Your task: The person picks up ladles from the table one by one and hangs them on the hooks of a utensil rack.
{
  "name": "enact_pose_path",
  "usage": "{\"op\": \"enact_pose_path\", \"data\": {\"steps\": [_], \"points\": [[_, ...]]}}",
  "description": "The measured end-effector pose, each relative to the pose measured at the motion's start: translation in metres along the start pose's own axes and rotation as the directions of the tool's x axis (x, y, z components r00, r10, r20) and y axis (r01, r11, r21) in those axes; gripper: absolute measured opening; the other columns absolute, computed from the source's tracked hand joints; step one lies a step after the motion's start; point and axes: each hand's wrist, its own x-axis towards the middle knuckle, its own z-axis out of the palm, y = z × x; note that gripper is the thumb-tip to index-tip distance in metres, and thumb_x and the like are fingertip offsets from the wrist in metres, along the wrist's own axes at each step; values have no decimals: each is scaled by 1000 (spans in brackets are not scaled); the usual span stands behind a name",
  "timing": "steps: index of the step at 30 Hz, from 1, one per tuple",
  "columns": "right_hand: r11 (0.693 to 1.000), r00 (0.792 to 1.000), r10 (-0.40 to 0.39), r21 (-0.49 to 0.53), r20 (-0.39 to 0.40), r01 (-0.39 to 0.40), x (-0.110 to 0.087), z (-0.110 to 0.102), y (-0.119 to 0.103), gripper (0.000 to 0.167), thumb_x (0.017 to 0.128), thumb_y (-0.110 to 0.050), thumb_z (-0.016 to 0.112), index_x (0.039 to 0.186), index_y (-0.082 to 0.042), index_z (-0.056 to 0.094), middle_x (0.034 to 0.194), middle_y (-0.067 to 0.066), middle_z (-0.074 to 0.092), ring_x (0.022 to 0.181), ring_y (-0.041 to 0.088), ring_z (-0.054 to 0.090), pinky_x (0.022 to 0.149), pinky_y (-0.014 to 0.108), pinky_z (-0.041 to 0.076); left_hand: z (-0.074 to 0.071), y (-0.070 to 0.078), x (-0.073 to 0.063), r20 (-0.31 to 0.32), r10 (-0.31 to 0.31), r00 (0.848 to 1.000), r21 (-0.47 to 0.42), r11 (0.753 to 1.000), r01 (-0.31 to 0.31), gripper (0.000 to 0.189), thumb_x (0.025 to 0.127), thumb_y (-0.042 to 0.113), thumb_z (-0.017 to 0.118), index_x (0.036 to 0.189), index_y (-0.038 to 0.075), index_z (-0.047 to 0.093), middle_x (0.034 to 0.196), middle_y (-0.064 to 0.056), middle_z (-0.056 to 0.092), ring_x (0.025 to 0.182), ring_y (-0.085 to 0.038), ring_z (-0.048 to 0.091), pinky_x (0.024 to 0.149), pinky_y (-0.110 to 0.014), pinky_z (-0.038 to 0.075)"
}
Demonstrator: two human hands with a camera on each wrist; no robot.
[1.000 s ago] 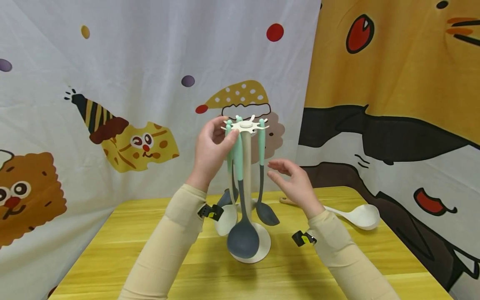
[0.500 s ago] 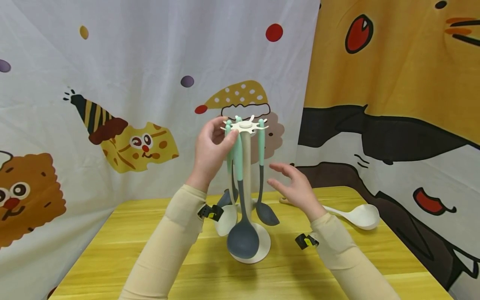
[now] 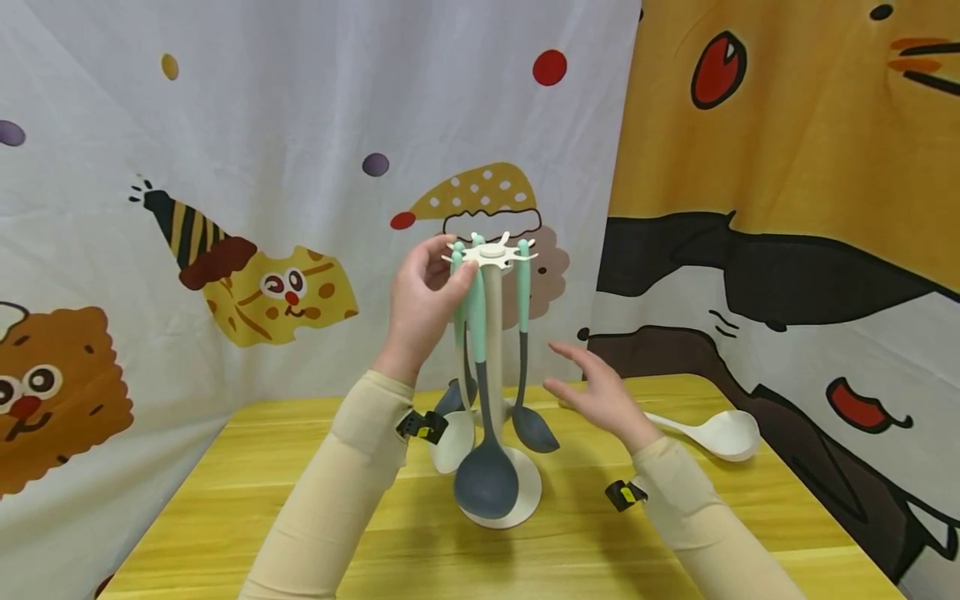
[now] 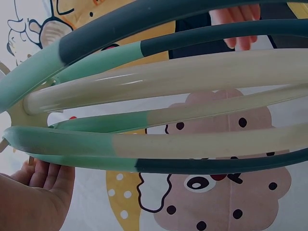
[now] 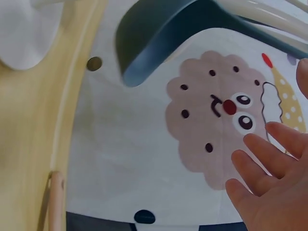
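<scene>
A cream utensil rack [image 3: 495, 312] stands upright on the table, hung with several mint-handled kitchen utensils. A dark grey ladle [image 3: 486, 479] hangs at the front and a dark grey, slanted-edge utensil [image 3: 536, 428] at the right. On the left hangs a cream spoon-like utensil [image 3: 453, 442], partly covering another dark one [image 3: 452, 397]. My left hand [image 3: 422, 296] holds the rack's hooked top at its left side, thumb in front and fingers behind, beside the handles. My right hand [image 3: 600, 392] is apart from the rack to its right, fingers spread and holding nothing.
A white ladle [image 3: 729, 435] lies on the wooden table [image 3: 300, 517] at the right, its handle partly hidden behind my right hand. In the right wrist view its wooden handle end [image 5: 56, 202] shows. A printed cartoon curtain [image 3: 300, 125] hangs behind the table.
My right hand has drawn away from the hanging utensils, slightly right and down, with its fingers spreading wider. My left hand and the rack have stayed in place.
</scene>
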Motion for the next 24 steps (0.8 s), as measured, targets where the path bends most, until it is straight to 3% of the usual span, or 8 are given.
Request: {"op": "enact_pose_path", "data": {"steps": [9,14,24], "points": [[995,997,-64,-74,32,66,-5,4,21,66,94,-29,70,148,-3,43,149,20,44,135,43,39,106,60,35,0,0,-1,-1,-10,1000,8,1000,10,52,90,27,67,133,1,53,114,-10,59,103,-20,57,92,-35,50],[996,997,-40,-78,59,44,-9,4,33,69,93,-29,70,149,-1,41,150,22,41,137,45,36,107,61,33,0,0,-1,-3,-14,1000,14,1000,14,52,89,27,67,133,1,53,113,-10,59,103,-21,57,92,-36,49],[970,996,-14,-241,83,34,-20,1,56,74,94,-37,69,149,1,39,152,26,36,139,49,28,107,67,26,0,-1,-1,-6,-4,1000,9,1000,4,53,89,25,68,134,1,53,114,-11,59,103,-21,57,92,-37,49]]}}
